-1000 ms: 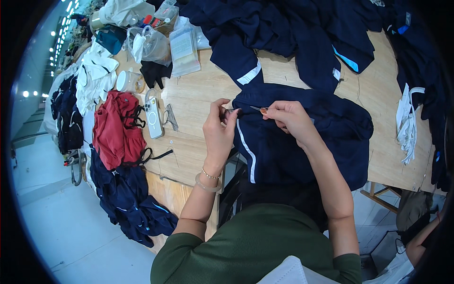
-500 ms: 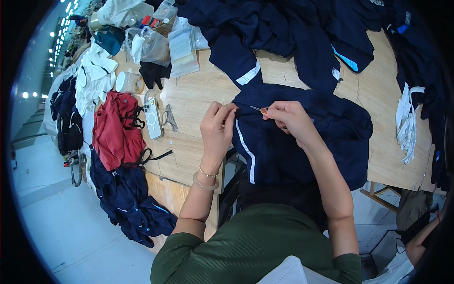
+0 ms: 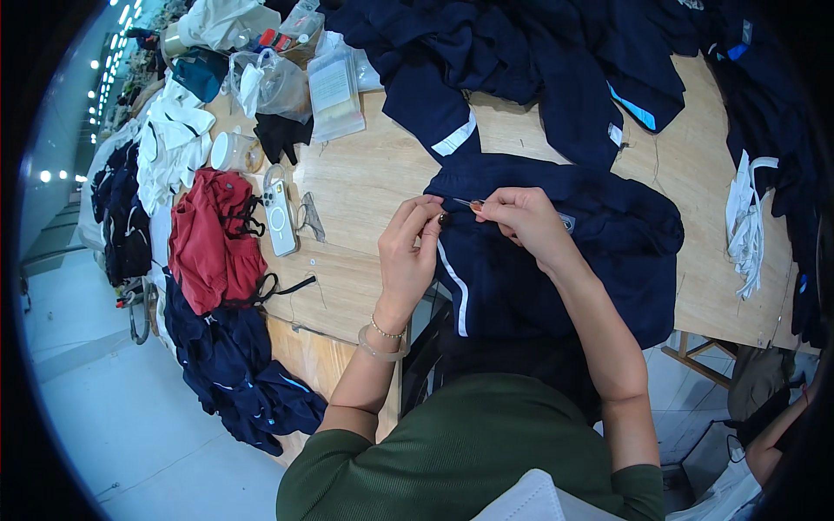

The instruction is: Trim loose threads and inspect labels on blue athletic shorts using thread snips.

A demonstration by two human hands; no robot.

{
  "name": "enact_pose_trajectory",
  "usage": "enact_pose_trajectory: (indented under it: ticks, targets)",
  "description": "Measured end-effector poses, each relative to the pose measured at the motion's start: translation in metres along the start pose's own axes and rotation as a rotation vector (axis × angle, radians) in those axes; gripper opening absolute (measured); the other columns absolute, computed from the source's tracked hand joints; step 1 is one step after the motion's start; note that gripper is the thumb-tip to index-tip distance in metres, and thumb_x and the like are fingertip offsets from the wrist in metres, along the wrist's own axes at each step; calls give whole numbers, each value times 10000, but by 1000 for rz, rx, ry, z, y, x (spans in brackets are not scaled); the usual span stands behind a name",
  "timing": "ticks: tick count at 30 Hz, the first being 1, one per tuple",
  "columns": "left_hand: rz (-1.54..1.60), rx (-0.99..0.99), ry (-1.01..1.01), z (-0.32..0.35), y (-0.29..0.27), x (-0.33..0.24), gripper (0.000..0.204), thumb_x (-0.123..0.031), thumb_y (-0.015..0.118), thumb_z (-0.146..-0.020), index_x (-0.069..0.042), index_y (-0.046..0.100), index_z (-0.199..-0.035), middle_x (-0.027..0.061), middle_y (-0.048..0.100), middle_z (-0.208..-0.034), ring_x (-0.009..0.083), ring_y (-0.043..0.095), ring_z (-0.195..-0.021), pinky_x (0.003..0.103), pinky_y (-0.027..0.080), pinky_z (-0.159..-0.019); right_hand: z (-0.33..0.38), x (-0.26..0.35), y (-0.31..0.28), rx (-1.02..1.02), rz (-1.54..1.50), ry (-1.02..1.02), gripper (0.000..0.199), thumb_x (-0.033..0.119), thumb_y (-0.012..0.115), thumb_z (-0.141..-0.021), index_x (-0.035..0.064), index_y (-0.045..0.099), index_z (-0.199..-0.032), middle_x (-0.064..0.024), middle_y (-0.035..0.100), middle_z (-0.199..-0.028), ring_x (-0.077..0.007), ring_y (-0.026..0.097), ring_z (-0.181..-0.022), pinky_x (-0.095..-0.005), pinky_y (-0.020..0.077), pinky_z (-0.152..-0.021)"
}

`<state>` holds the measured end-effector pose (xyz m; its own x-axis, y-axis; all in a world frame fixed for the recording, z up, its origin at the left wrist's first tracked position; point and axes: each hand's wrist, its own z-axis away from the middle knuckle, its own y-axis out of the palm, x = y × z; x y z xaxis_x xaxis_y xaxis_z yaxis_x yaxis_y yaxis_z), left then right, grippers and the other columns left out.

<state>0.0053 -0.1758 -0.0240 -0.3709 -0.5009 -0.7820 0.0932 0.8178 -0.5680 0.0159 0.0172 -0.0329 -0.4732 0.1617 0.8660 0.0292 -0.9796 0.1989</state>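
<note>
A navy garment (image 3: 565,286) with a white stripe down its left side lies over the table edge before me. My left hand (image 3: 411,247) is closed, pinching the garment's left edge; a small dark bit shows at its thumb tip, too small to name. In my right hand (image 3: 526,221) is a small pointed metal tool (image 3: 474,207) with an orange-red part, perhaps thread snips. Its thin tip points left, close to the left fingertips, over the cloth. Whether the tip touches the fabric I cannot tell.
More navy garments (image 3: 486,52) are heaped at the back. White strips (image 3: 745,230) lie at the right. Leftward are a phone (image 3: 280,217), a red garment (image 3: 213,243), a plastic jar (image 3: 234,151) and plastic bags (image 3: 271,82). Another person's arm (image 3: 777,438) shows at the lower right.
My left hand has shifted slightly right and its fingers lean further over the cloth. My right hand has moved a little left and down with the pointed tool.
</note>
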Motion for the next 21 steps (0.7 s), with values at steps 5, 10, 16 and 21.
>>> enact_pose_trajectory:
  ticks: [5,10,16,21]
  targets:
    - [-5,-1,-21,0,1,-5,61,20,592,-899,34,643,-928,113,691,-1026,163,650,-790,251,497,-661,-6,-10,3,-23,30,-67,181,188,669,-895,22,722,-848,36,561,-633,-12,395,-540,-185,245,-465]
    - [-7,-10,-7,1,1,0,65,30,593,-894,37,645,-932,115,692,-1026,152,646,-789,247,497,-657,-3,-6,3,-50,-8,-66,202,185,684,-847,-6,734,-805,-12,624,-638,-53,451,-541,-217,334,-507]
    - [10,-2,-42,0,1,-2,83,53,583,-890,46,644,-947,113,693,-1027,145,645,-780,246,507,-667,-2,-3,3,-33,7,-35,194,200,672,-899,25,723,-833,38,543,-613,-16,395,-532,-189,238,-463]
    - [26,-7,-40,1,2,0,94,61,579,-888,48,644,-954,111,694,-1029,143,644,-780,245,510,-667,-1,-2,2,-21,-11,-59,202,213,675,-897,30,722,-826,45,509,-587,-14,395,-529,-189,231,-459]
